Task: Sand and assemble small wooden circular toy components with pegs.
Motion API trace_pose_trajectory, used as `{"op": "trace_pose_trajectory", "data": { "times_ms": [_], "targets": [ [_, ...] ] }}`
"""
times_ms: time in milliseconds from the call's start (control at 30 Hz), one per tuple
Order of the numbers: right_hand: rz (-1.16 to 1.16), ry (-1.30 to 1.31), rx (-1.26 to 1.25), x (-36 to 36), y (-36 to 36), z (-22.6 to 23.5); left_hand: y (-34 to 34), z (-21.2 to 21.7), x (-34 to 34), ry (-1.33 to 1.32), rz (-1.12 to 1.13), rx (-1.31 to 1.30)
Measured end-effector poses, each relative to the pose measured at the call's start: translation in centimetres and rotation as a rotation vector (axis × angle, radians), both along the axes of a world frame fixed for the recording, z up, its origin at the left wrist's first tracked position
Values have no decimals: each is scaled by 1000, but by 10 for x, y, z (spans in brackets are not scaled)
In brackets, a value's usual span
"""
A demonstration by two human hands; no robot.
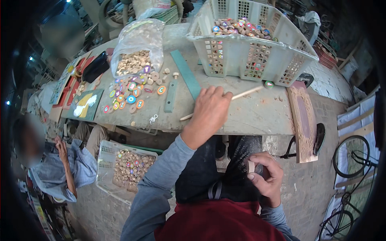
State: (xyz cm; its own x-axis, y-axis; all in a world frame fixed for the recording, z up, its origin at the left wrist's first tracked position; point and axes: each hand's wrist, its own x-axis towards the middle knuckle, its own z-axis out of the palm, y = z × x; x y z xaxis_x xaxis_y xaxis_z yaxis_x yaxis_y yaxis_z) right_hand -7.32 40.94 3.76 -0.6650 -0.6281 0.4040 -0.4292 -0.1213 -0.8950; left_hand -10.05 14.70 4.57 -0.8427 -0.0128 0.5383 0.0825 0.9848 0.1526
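My left hand (211,110) is over the near part of the table, its fingers curled round a thin wooden stick (247,92). The stick slants across the tabletop, one end showing on each side of the hand; the grip underneath is hidden. Above my right thigh, my right hand (266,174) pinches a small round wooden piece (251,166) between thumb and fingers, edge toward me. Left of my left hand lie a green strip (185,74) and a shorter green bar (171,96). Past the stick's far end rests a small green-faced disc (269,84).
Painted letter discs (131,99) spread beside a clear bag (138,44) of wooden pieces. A white crate (257,50) holds more discs; another crate (105,170) stands low at left. A carved board (304,124) juts past the table's right edge. Another person (60,164) sits at left.
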Motion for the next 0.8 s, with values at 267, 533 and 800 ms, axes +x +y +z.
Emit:
{"op": "trace_pose_trajectory", "data": {
  "times_ms": [267, 533, 800],
  "targets": [
    [-39, -209, -126, -4, 5, -33, 7, 31, 56, 166, -11, 185],
    [-18, -333, -121, -5, -3, -51, -106, 41, 188, 1138, 400, 803],
    [42, -305, -51, -3, -27, -63, -182, -35, 342, 1620, 635, 1005]
  ]
}}
